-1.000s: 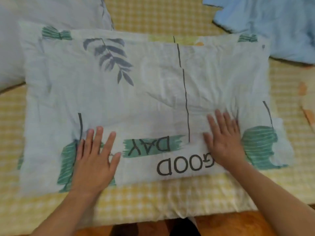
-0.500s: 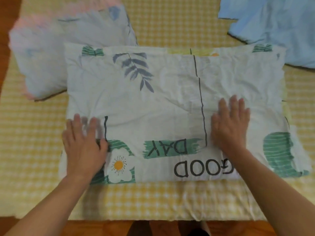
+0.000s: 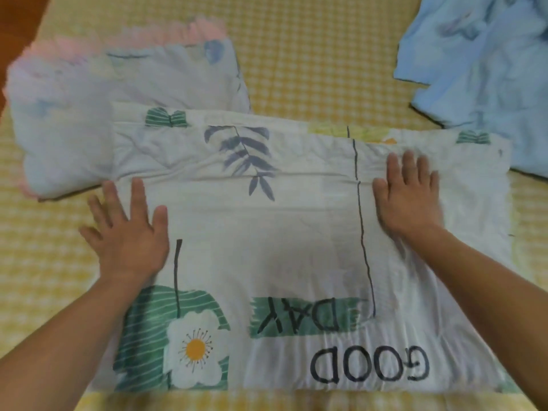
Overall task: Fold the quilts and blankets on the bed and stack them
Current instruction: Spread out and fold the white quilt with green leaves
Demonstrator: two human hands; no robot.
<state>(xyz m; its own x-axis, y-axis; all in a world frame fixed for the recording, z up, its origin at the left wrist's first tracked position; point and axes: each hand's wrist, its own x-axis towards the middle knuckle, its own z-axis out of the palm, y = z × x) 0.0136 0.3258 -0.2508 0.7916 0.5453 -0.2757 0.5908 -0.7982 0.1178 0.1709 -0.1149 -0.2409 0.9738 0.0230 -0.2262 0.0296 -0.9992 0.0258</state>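
Bed (image 3: 311,54) with a yellow checked sheet is seen from above. A folded pale quilt (image 3: 74,114) with a pink fringe is laid near the left edge of the bed, toward the far side. Part of it is covered by a white quilt (image 3: 267,232), which is spread flat along the near edge of the bed, in the middle. Green patches, a white flower, blue leaves and the words GOOD DAY are printed on the white quilt. The words are seen upside down.

The left hand (image 3: 127,232) is laid flat at the left edge of the white quilt. Its fingers are held straight and spread apart, and nothing is gripped. Some of its fingers are over the sheet, just past the quilt's edge. The right hand (image 3: 409,200) is pressed flat on the right part of the white quilt, beside a thin dark line in the print. Its fingers are straight and kept close together, and nothing is gripped there either. The two hands are kept well apart. A crease is seen across the quilt just past the fingertips.

A crumpled blue blanket (image 3: 480,69) is left at the far right corner of the bed. It is not folded. Its near edge is just beside the white quilt.
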